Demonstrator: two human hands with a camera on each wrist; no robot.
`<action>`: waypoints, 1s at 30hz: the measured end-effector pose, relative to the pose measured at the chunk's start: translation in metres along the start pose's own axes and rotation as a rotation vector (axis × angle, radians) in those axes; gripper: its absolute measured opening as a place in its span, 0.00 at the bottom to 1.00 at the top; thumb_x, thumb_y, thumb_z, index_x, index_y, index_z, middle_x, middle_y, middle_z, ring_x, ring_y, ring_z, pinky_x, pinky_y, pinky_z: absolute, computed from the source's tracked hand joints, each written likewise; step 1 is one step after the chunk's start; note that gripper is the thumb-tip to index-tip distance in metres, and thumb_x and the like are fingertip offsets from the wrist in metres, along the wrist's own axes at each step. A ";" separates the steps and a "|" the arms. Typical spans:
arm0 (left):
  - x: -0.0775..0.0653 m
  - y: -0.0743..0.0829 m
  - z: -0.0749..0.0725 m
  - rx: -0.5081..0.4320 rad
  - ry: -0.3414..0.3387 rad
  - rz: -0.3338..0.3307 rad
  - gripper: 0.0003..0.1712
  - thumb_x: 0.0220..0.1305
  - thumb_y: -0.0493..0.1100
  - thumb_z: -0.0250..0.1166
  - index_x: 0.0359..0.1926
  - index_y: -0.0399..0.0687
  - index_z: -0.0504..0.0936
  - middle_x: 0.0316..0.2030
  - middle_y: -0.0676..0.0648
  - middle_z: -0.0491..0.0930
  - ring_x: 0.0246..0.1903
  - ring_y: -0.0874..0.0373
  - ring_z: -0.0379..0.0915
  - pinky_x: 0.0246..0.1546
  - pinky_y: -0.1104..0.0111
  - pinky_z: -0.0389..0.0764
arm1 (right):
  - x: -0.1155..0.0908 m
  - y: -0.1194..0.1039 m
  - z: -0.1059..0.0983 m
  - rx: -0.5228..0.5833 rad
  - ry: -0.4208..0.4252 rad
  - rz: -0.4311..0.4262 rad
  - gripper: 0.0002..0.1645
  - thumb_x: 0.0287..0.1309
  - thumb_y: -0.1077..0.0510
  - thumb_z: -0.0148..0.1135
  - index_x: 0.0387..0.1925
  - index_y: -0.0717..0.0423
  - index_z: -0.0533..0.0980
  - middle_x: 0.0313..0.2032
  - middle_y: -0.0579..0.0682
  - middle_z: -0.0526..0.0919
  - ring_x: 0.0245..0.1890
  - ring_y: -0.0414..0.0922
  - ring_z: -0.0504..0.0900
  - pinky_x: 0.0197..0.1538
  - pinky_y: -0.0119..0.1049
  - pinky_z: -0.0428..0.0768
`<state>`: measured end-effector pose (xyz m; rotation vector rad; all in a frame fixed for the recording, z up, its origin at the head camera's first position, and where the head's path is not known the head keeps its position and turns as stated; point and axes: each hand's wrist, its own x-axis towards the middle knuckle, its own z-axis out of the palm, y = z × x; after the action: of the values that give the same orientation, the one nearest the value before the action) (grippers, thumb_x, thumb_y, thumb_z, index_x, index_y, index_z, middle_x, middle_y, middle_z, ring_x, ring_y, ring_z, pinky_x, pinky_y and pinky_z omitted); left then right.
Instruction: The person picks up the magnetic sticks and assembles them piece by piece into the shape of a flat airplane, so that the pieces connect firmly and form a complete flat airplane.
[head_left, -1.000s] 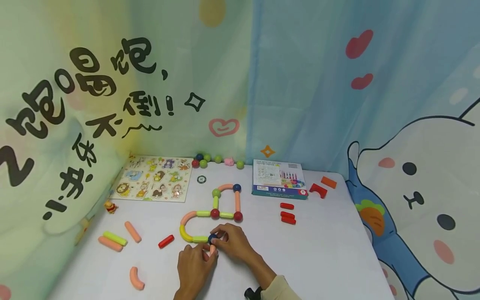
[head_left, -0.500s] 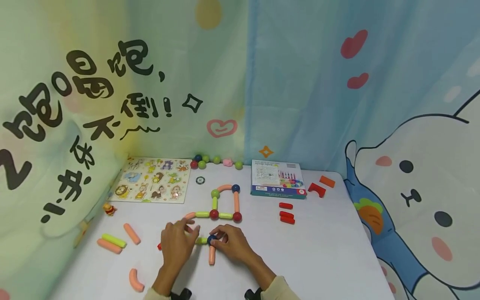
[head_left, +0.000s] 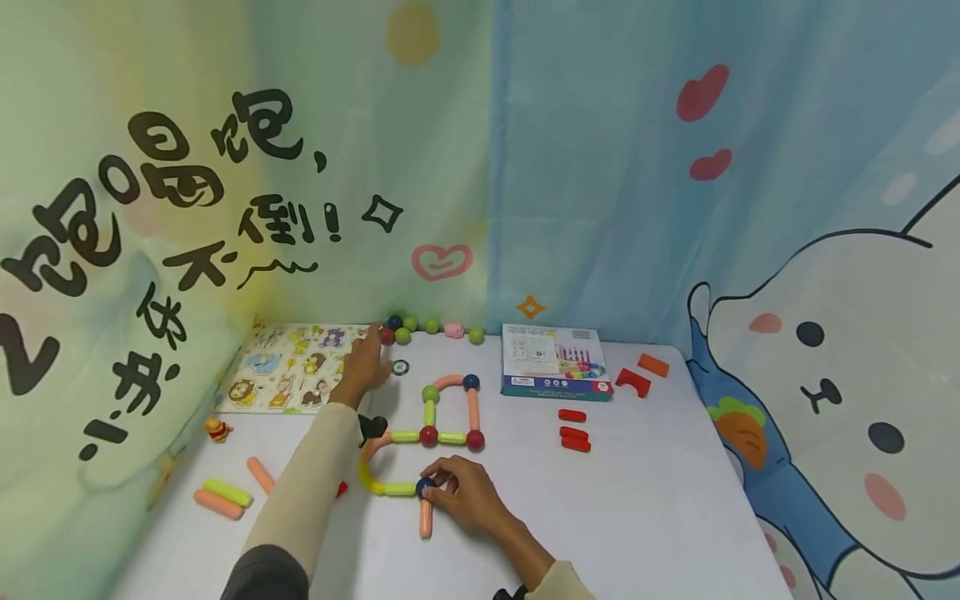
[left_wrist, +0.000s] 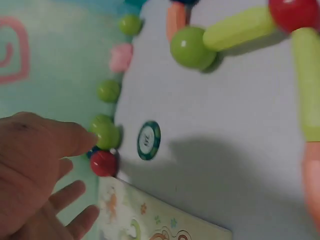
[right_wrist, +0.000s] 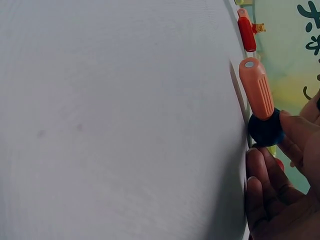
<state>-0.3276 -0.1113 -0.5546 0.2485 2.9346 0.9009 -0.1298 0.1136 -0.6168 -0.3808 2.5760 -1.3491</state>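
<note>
At the back of the table my left hand (head_left: 366, 360) reaches over the picture board's right corner, next to a red ball (head_left: 387, 337) and a dark blue ball (head_left: 394, 322). In the left wrist view its thumb points at a green ball (left_wrist: 105, 132), with the fingers spread loosely; contact cannot be told. My right hand (head_left: 468, 492) pinches another dark blue ball (head_left: 425, 487) between thumb and fingers. From that ball a salmon rod (head_left: 426, 521) sticks out toward me, and a yellow-green rod (head_left: 400, 489) joins its left side. These continue through curved pieces into a figure of rods and balls.
The picture board (head_left: 300, 367) lies back left, a toy box (head_left: 555, 362) back right. Red pieces (head_left: 573, 433) lie to the right, with loose rods (head_left: 219, 504) at the left. A round chip (head_left: 401, 367) and a small bear figure (head_left: 217, 429) are also there.
My left hand let go of the salmon rod, passed over the curved pieces and moved far forward to the back row of balls. My right hand stays on the dark blue ball.
</note>
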 end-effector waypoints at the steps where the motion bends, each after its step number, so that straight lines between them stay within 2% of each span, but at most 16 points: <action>1: 0.005 -0.002 0.002 0.001 -0.030 -0.022 0.49 0.71 0.36 0.64 0.84 0.40 0.46 0.74 0.27 0.68 0.74 0.26 0.61 0.72 0.32 0.63 | -0.001 0.000 0.001 0.006 -0.002 0.006 0.13 0.67 0.49 0.73 0.51 0.42 0.86 0.38 0.38 0.84 0.31 0.33 0.75 0.38 0.27 0.76; 4: 0.016 -0.006 0.008 0.022 -0.086 -0.057 0.51 0.71 0.34 0.62 0.85 0.43 0.41 0.74 0.26 0.67 0.74 0.25 0.62 0.72 0.33 0.63 | -0.004 0.000 0.002 0.020 -0.001 0.015 0.13 0.67 0.50 0.73 0.51 0.42 0.86 0.38 0.38 0.83 0.31 0.33 0.75 0.38 0.27 0.76; 8: 0.025 -0.012 0.009 0.065 -0.112 -0.097 0.50 0.71 0.31 0.58 0.85 0.46 0.41 0.75 0.26 0.66 0.75 0.26 0.61 0.73 0.34 0.62 | -0.005 -0.001 0.003 0.048 -0.002 0.005 0.13 0.67 0.51 0.73 0.51 0.44 0.87 0.38 0.38 0.83 0.31 0.32 0.75 0.38 0.26 0.76; 11: 0.029 -0.012 0.006 0.115 -0.070 -0.090 0.47 0.71 0.30 0.56 0.84 0.44 0.47 0.75 0.28 0.66 0.75 0.27 0.60 0.73 0.34 0.62 | -0.005 -0.003 0.004 0.056 0.003 -0.002 0.13 0.67 0.51 0.73 0.52 0.45 0.87 0.38 0.39 0.82 0.31 0.32 0.75 0.38 0.26 0.76; 14: 0.030 -0.007 0.006 0.160 0.022 -0.037 0.42 0.70 0.31 0.57 0.82 0.40 0.55 0.72 0.27 0.69 0.73 0.28 0.62 0.70 0.35 0.67 | -0.003 -0.002 0.003 0.049 0.015 0.008 0.13 0.67 0.51 0.73 0.52 0.44 0.87 0.38 0.39 0.82 0.32 0.32 0.74 0.38 0.26 0.76; 17: 0.024 -0.003 0.009 0.217 0.084 0.012 0.34 0.72 0.33 0.58 0.77 0.38 0.64 0.68 0.27 0.72 0.69 0.30 0.66 0.65 0.36 0.72 | -0.003 -0.002 0.002 0.038 0.025 0.008 0.13 0.67 0.52 0.73 0.52 0.44 0.86 0.38 0.40 0.82 0.32 0.32 0.74 0.37 0.26 0.75; 22: 0.009 -0.006 0.018 0.317 0.109 0.067 0.23 0.74 0.34 0.59 0.68 0.42 0.79 0.59 0.32 0.80 0.61 0.33 0.74 0.56 0.39 0.79 | -0.004 -0.003 0.001 0.039 0.021 -0.006 0.13 0.67 0.52 0.73 0.52 0.44 0.86 0.39 0.41 0.83 0.32 0.32 0.75 0.37 0.26 0.76; 26: 0.002 -0.012 0.022 0.339 0.149 0.115 0.14 0.75 0.35 0.58 0.57 0.43 0.84 0.51 0.32 0.82 0.54 0.34 0.76 0.48 0.41 0.80 | -0.004 -0.004 0.001 0.039 0.025 -0.020 0.13 0.68 0.53 0.72 0.52 0.45 0.86 0.38 0.42 0.83 0.32 0.32 0.74 0.37 0.26 0.75; 30: -0.004 -0.017 0.024 0.329 0.151 0.139 0.08 0.72 0.35 0.64 0.49 0.44 0.86 0.46 0.33 0.81 0.51 0.35 0.76 0.47 0.44 0.80 | -0.008 -0.006 0.002 0.020 0.046 -0.027 0.14 0.67 0.55 0.72 0.54 0.47 0.86 0.38 0.44 0.82 0.31 0.32 0.73 0.36 0.26 0.75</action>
<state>-0.3234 -0.1131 -0.5840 0.4219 3.2310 0.4595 -0.1210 0.1110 -0.6125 -0.3873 2.6010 -1.4081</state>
